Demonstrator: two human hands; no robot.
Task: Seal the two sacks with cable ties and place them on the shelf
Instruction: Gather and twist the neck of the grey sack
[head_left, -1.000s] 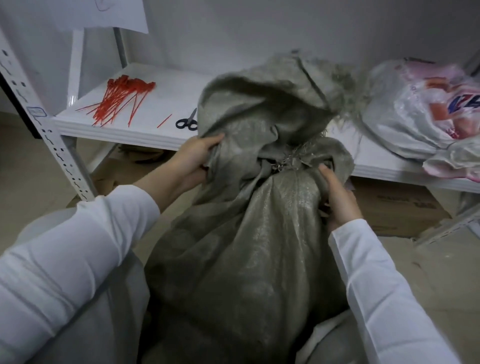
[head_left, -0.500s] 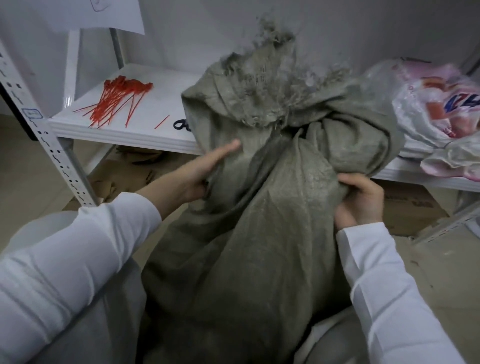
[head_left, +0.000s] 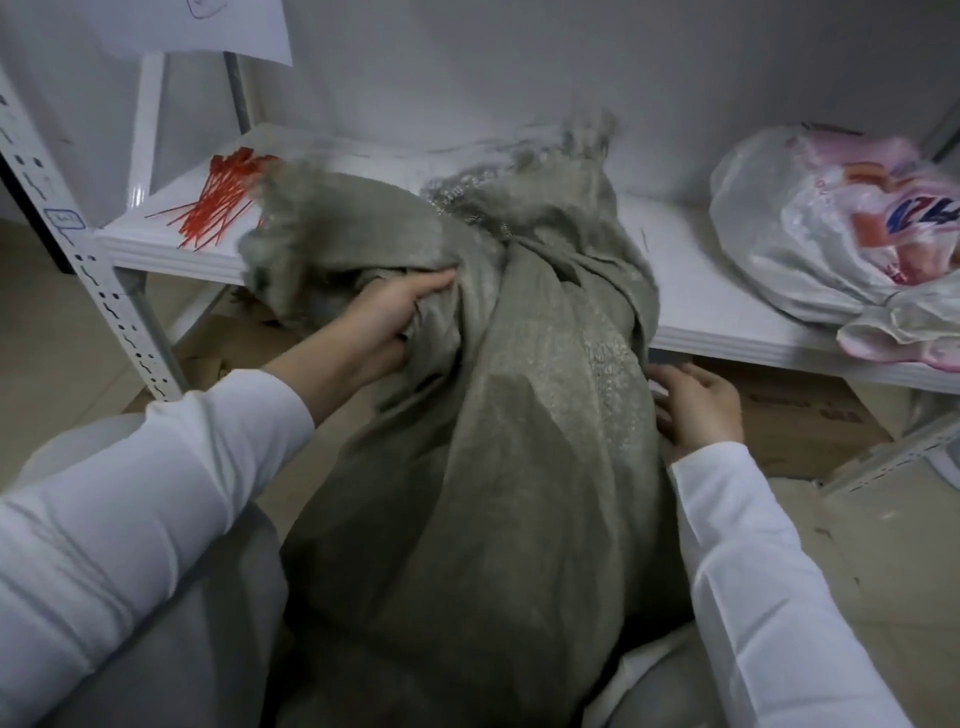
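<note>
Left hand (head_left: 387, 317) grips a fold of the grey sack (head_left: 509, 441); right hand (head_left: 696, 410) rests loose-fingered on its side
Two sacks: grey against the shelf (head_left: 727, 322) edge, white sack (head_left: 810, 228) on it; one heap of cable ties (head_left: 218, 202)

The sack (head_left: 493, 426) has tipped onto the shelf (head_left: 727, 280); left hand (head_left: 384, 322) now grips it, right hand (head_left: 696, 410) apparently flat.
</note>
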